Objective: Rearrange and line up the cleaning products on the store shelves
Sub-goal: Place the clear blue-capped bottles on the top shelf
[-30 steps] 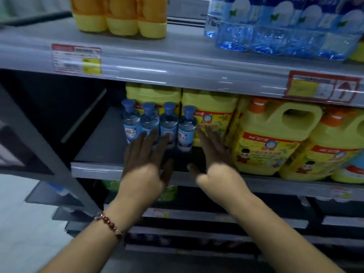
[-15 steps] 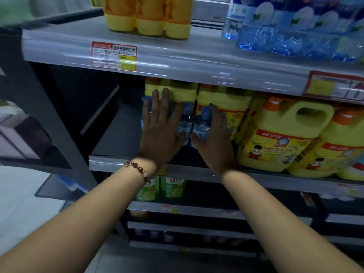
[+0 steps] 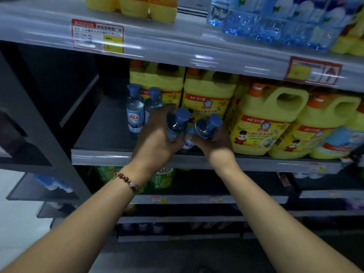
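Both hands are at the front of the middle shelf (image 3: pixel 102 134), the left hand (image 3: pixel 157 142) wrapped around one small blue-capped bottle (image 3: pixel 177 123) and the right hand (image 3: pixel 214 140) around another (image 3: pixel 204 128), both bottles tilted. Two more such bottles (image 3: pixel 136 111) stand upright just to their left, in front of big yellow jugs (image 3: pixel 264 123). A beaded bracelet (image 3: pixel 126 180) circles the left wrist.

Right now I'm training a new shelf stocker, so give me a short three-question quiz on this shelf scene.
1. True or false: the left hand and the right hand each grip a small blue-capped bottle.
2. How many small blue-capped bottles stand untouched on the shelf?
3. The yellow jugs have caps of which colour: A green, B orange, C white?

Key: 1 true, left-hand bottle, right-hand bottle. 2 two. 3 B.
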Tool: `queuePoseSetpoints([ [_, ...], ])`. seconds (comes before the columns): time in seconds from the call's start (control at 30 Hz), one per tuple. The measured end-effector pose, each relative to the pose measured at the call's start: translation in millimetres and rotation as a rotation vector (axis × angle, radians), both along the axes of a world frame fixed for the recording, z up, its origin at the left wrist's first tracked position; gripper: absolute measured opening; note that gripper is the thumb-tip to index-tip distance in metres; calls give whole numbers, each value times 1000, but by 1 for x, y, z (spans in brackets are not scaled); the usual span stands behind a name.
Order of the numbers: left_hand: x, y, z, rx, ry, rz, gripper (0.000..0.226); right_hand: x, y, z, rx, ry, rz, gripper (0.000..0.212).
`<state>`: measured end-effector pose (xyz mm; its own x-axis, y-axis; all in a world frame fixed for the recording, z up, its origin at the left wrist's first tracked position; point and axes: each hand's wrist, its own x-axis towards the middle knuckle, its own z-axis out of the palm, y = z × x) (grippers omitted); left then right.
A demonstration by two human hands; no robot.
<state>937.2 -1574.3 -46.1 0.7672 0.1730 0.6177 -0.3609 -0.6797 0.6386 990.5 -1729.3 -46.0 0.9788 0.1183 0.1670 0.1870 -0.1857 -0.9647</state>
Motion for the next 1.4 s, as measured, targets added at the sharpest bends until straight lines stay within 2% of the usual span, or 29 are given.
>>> queuePoseSetpoints([
  [0.1, -15, -2, 11, -331, -4, 67, 57, -12, -12, 9, 213, 12, -19, 39],
  [0.17, -24, -2, 16, -548, 22, 144, 46, -25, -22, 19, 323, 95, -7, 33],
  [0.23, -31, -4, 12, -920, 94, 101, 26, -38, -33, 20, 469, 270, 14, 34],
  [0.27, -35, -8, 7, -1159, 189, 68, 19, -45, -38, 18, 557, 405, 5, 35],
  [0.33, -48, -23, -9, -1510, 509, -17, 26, -60, -43, 4, 678, 736, -36, 34],
  [0.4, -63, -42, -39, -1609, 832, -99, 35, -81, -47, -17, 732, 1049, -40, 46],
  [0.47, -77, -60, -66, -1745, 1043, -235, 52, -99, -59, -40, 762, 1232, -4, 62],
  [0.53, -89, -74, -81, -1917, 1106, -303, 55, -113, -80, -50, 789, 1292, 46, 61],
  [0.57, -94, -81, -85, -1954, 1115, -312, 52, -119, -92, -50, 797, 1298, 73, 52],
  [0.67, -104, -107, -87, -1852, 1149, -340, 57, -128, -134, -47, 686, 1140, 105, 24],
  [0.7, -104, -118, -85, -1797, 1162, -317, 56, -129, -149, -50, 569, 1025, 98, 28],
  [0.87, -96, -201, -67, -1607, 1284, -313, 51, -142, -236, -63, -80, 455, -33, 95],
  [0.93, -96, -242, -66, -1407, 1262, -353, 53, -155, -276, -61, -302, 272, -125, 100],
  [1.0, -98, -282, -70, -1093, 1168, -445, 66, -171, -319, -59, -380, 196, -192, 98],
  [1.03, -99, -302, -72, -930, 1103, -506, 71, -177, -343, -60, -334, 218, -215, 93],
  [1.1, -100, -341, -78, -600, 972, -601, 78, -191, -390, -64, -86, 361, -258, 76],
  [1.2, -103, -397, -88, -31, 909, -602, 102, -211, -451, -73, 624, 728, -292, 53],
  [1.23, -106, -414, -89, 54, 897, -597, 105, -219, -466, -78, 833, 831, -293, 49],
  [1.3, -107, -447, -92, 51, 899, -645, 100, -234, -496, -86, 1068, 947, -323, 43],
  [1.4, -97, -478, -94, -140, 988, -669, 67, -243, -526, -93, 1131, 973, -399, 39],
])
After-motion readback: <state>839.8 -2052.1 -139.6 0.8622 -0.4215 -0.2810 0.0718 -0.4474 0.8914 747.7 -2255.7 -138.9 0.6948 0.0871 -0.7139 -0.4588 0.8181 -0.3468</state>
